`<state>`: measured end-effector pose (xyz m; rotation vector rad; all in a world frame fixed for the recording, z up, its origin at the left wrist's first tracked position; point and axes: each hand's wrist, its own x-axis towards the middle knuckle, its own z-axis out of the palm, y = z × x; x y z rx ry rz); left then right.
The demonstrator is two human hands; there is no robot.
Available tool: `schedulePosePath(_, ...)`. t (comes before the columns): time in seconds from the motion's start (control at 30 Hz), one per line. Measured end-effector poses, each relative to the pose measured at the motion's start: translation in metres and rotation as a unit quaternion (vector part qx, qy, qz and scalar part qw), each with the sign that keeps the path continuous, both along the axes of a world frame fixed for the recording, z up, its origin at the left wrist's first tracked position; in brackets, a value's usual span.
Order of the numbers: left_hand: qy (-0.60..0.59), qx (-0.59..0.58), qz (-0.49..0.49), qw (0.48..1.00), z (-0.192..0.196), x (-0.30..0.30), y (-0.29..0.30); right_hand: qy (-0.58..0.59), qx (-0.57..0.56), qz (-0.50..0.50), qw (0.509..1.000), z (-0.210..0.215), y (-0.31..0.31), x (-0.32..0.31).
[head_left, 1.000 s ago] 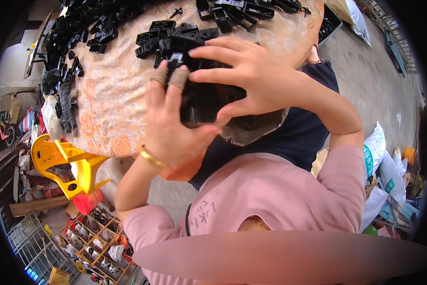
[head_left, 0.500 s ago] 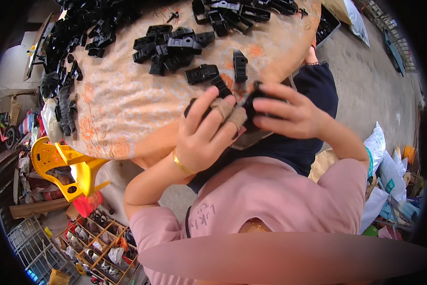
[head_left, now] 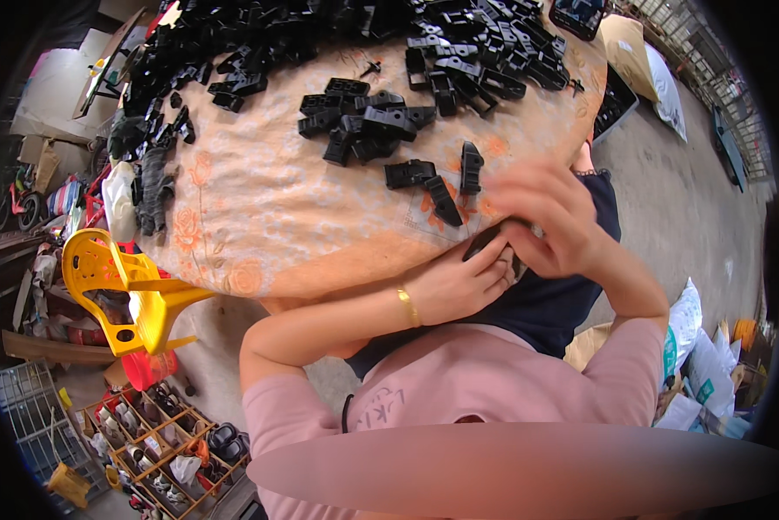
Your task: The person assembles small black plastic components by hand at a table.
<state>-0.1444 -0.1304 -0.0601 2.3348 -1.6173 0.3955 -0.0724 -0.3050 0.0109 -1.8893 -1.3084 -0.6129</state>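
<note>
My left hand (head_left: pixel 469 284) is at the table's near edge, over my lap, with its fingers curled in. A dark thing shows in part by its fingertips, and I cannot make out its kind. Close beside it on the right is my right hand (head_left: pixel 556 224), its fingers blurred by motion; whether it holds anything does not show. Just beyond the hands lie three loose black plastic parts: a blocky one (head_left: pixel 409 173), a slanted one (head_left: pixel 443 201) and an upright-lying one (head_left: pixel 470 168). Farther off sits a small heap of similar black parts (head_left: pixel 363 121).
Large piles of black parts (head_left: pixel 485 56) cover the far side of the cloth-covered table (head_left: pixel 277 208). A phone (head_left: pixel 577 16) lies at its far right. A yellow plastic chair (head_left: pixel 151 308) stands at the left, above a compartmented shoe rack (head_left: pixel 159 451). Sacks (head_left: pixel 686 325) lie at the right.
Both hands were together above the table edge with black parts at their fingers. My left hand has moved right and down toward my lap. The view has shifted, showing more of the far piles.
</note>
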Motion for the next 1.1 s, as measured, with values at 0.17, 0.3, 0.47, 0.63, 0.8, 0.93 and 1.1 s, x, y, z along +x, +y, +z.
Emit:
schedulePosePath(0.17, 0.112, -0.06, -0.04, 0.991, 0.028, -0.003, 0.004, 0.041, -0.055, -0.005, 0.998, 0.006, 0.071, 0.058)
schedulePosePath(0.3, -0.036, -0.196, 0.11, 0.974, 0.081, 0.026, 0.05, 0.078, -0.166, 0.003, 0.983, -0.002, 0.104, 0.094)
schedulePosePath(0.47, 0.11, -0.209, 0.267, 0.934, 0.078, 0.101, 0.123, 0.173, -0.192, 0.078, 0.963, 0.005, 0.112, 0.094)
schedulePosePath(0.63, 0.233, -0.14, 0.225, 0.936, 0.074, 0.102, 0.105, 0.137, -0.12, 0.11, 0.977, -0.005, 0.079, 0.068)
schedulePosePath(0.8, 0.227, -0.146, 0.195, 0.943, 0.073, 0.061, 0.071, 0.153, -0.088, 0.106, 0.979, 0.002, 0.041, 0.026)
schedulePosePath(0.93, 0.22, -0.127, 0.16, 0.954, 0.071, 0.036, 0.047, 0.111, -0.081, 0.074, 0.988, -0.008, 0.017, 0.001)
schedulePosePath(1.1, 0.077, -0.069, 0.109, 0.989, 0.061, 0.013, 0.025, 0.081, -0.024, 0.083, 0.993, -0.031, -0.01, -0.026)
